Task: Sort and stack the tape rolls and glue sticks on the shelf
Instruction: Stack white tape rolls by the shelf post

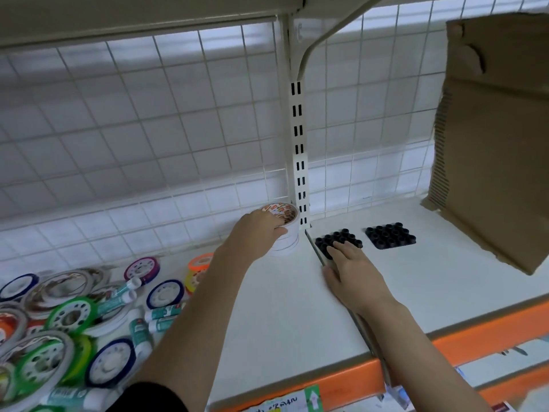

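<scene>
A: Head view first. Where is the tape now?

B: A short stack of white tape rolls (282, 233) stands in the back corner of the shelf (285, 307), touching or almost touching the slotted upright post (299, 150). The left hand (255, 233) is on it: the fingers curl over the top roll and the thumb presses the side, so the grip is closed around the stack.

A: And the other hand?

B: The right hand (353, 269) lies flat, fingers straight, holding nothing. Its fingertips rest on a black block of small tubes (338, 240). A second black block (389, 236) is just beside it, to the right.

A: What comes next, you think?

B: I judge the stack is being set in place. The unsorted pile lies down and to the left of the grip: colored tape rolls (71, 316) lying flat, and glue sticks (139, 331) on their sides between them, with long axes in different directions. The left hand is clearly nearer to this pile. The right hand would need to cross over the left arm.

A: Anything else around?

B: A torn cardboard sheet (490, 129) leans at the far right, well apart from both hands.
</scene>
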The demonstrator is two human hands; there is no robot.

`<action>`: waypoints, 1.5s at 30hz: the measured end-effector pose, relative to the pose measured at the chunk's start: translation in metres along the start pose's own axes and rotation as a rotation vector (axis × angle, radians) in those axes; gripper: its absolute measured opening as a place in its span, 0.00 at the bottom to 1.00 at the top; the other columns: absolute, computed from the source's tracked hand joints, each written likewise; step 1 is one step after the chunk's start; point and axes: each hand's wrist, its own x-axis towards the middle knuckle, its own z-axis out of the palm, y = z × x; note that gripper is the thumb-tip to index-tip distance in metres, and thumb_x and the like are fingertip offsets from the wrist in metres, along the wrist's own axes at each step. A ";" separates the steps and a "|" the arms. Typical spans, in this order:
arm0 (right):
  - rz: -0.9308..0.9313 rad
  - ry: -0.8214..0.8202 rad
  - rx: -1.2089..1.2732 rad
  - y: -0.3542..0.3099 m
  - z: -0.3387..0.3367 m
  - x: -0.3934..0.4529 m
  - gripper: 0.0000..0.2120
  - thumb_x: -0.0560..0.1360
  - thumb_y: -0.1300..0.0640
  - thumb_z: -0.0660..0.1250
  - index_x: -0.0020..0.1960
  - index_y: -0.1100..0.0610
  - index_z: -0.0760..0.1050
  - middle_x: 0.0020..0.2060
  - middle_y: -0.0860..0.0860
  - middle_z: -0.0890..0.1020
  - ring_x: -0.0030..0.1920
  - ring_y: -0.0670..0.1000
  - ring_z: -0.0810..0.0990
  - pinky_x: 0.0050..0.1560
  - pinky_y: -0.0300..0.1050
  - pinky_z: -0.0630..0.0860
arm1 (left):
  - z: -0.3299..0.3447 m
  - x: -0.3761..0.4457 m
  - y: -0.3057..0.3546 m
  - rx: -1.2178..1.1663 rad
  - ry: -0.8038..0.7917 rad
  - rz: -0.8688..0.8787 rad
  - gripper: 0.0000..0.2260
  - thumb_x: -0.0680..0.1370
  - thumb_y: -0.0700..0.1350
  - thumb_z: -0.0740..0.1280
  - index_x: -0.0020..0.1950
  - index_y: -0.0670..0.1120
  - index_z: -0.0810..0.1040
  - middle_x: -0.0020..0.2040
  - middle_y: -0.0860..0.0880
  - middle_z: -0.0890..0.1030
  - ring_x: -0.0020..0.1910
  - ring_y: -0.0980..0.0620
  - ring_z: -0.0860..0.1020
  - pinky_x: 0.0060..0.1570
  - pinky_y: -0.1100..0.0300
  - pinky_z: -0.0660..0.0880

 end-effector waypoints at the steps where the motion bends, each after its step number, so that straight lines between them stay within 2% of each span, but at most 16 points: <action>1: -0.002 -0.006 -0.011 0.000 0.000 0.000 0.24 0.81 0.50 0.53 0.75 0.56 0.56 0.75 0.51 0.58 0.76 0.51 0.50 0.72 0.39 0.47 | 0.001 -0.002 -0.001 0.026 0.014 0.001 0.14 0.81 0.49 0.58 0.61 0.44 0.75 0.59 0.45 0.77 0.58 0.45 0.72 0.55 0.54 0.69; 5: -0.018 -0.013 -0.049 -0.001 0.000 0.003 0.25 0.81 0.50 0.53 0.76 0.57 0.54 0.75 0.52 0.57 0.76 0.51 0.49 0.72 0.39 0.46 | 0.007 -0.027 -0.009 0.028 0.084 -0.039 0.21 0.80 0.49 0.59 0.72 0.44 0.63 0.70 0.47 0.66 0.68 0.47 0.63 0.64 0.55 0.62; 7: -0.039 -0.017 -0.058 -0.004 -0.001 0.004 0.26 0.81 0.50 0.54 0.76 0.57 0.55 0.75 0.52 0.57 0.76 0.52 0.50 0.72 0.39 0.46 | 0.012 -0.047 -0.017 -0.012 0.094 -0.077 0.23 0.80 0.50 0.58 0.74 0.46 0.60 0.72 0.48 0.64 0.70 0.48 0.62 0.67 0.56 0.60; 10: -0.097 -0.048 -0.057 -0.017 -0.002 0.006 0.25 0.80 0.51 0.56 0.74 0.59 0.58 0.74 0.53 0.60 0.75 0.52 0.53 0.72 0.39 0.49 | 0.019 -0.082 -0.030 -0.062 0.065 -0.176 0.22 0.81 0.51 0.57 0.74 0.47 0.60 0.72 0.50 0.65 0.70 0.50 0.62 0.67 0.56 0.59; 12: -0.171 -0.066 -0.059 -0.033 -0.001 0.008 0.24 0.79 0.51 0.56 0.72 0.60 0.63 0.71 0.54 0.65 0.73 0.53 0.59 0.71 0.40 0.53 | 0.022 -0.104 -0.039 -0.080 0.054 -0.243 0.22 0.81 0.52 0.56 0.73 0.48 0.61 0.71 0.50 0.66 0.70 0.50 0.63 0.67 0.56 0.60; 15: -0.290 -0.102 -0.023 -0.064 0.005 0.012 0.29 0.74 0.44 0.51 0.67 0.60 0.70 0.64 0.56 0.74 0.67 0.56 0.68 0.67 0.42 0.63 | 0.023 -0.131 -0.056 -0.074 0.100 -0.292 0.18 0.80 0.53 0.57 0.69 0.49 0.68 0.67 0.50 0.71 0.66 0.49 0.68 0.63 0.56 0.66; 19: -0.376 -0.152 -0.013 -0.107 0.019 0.020 0.22 0.77 0.48 0.56 0.62 0.62 0.72 0.58 0.58 0.75 0.61 0.58 0.72 0.59 0.46 0.70 | 0.017 -0.164 -0.076 -0.096 0.110 -0.349 0.16 0.80 0.52 0.58 0.64 0.46 0.72 0.60 0.49 0.74 0.62 0.48 0.71 0.59 0.56 0.68; 23: -0.480 -0.200 -0.025 -0.146 0.030 0.039 0.17 0.77 0.58 0.59 0.64 0.61 0.72 0.60 0.58 0.75 0.63 0.57 0.71 0.61 0.44 0.69 | 0.012 -0.196 -0.094 -0.113 0.140 -0.402 0.17 0.80 0.52 0.58 0.65 0.46 0.72 0.61 0.50 0.74 0.59 0.51 0.72 0.58 0.57 0.69; 28: -0.462 -0.255 -0.056 -0.173 0.038 0.069 0.16 0.78 0.56 0.58 0.64 0.59 0.71 0.62 0.57 0.74 0.64 0.56 0.71 0.61 0.45 0.69 | 0.010 -0.223 -0.109 -0.090 0.184 -0.438 0.14 0.80 0.52 0.58 0.60 0.47 0.75 0.57 0.51 0.76 0.57 0.52 0.72 0.54 0.60 0.70; 34: -0.450 -0.303 -0.104 -0.180 0.046 0.076 0.17 0.80 0.52 0.56 0.66 0.56 0.71 0.63 0.56 0.74 0.64 0.55 0.71 0.59 0.44 0.67 | 0.008 -0.232 -0.118 -0.127 0.197 -0.435 0.14 0.80 0.51 0.59 0.62 0.47 0.74 0.58 0.51 0.76 0.57 0.53 0.73 0.56 0.60 0.70; 40: -0.498 -0.238 -0.051 -0.175 0.045 0.072 0.15 0.79 0.50 0.58 0.55 0.62 0.74 0.54 0.57 0.75 0.57 0.56 0.73 0.53 0.45 0.70 | 0.008 -0.225 -0.122 -0.120 0.194 -0.420 0.14 0.80 0.51 0.58 0.61 0.46 0.75 0.57 0.50 0.76 0.56 0.52 0.73 0.54 0.58 0.71; 43: -0.494 -0.160 0.000 -0.169 0.040 0.061 0.14 0.79 0.52 0.60 0.55 0.63 0.72 0.53 0.57 0.75 0.55 0.56 0.72 0.49 0.42 0.66 | 0.006 -0.214 -0.121 -0.123 0.178 -0.395 0.14 0.80 0.51 0.59 0.59 0.45 0.75 0.56 0.50 0.77 0.55 0.52 0.73 0.54 0.58 0.71; 45: -0.495 -0.105 0.023 -0.161 0.038 0.052 0.13 0.78 0.54 0.61 0.55 0.63 0.72 0.53 0.57 0.75 0.55 0.57 0.73 0.49 0.44 0.68 | 0.005 -0.204 -0.118 -0.130 0.166 -0.364 0.14 0.80 0.51 0.59 0.59 0.44 0.75 0.56 0.49 0.77 0.54 0.50 0.74 0.54 0.56 0.72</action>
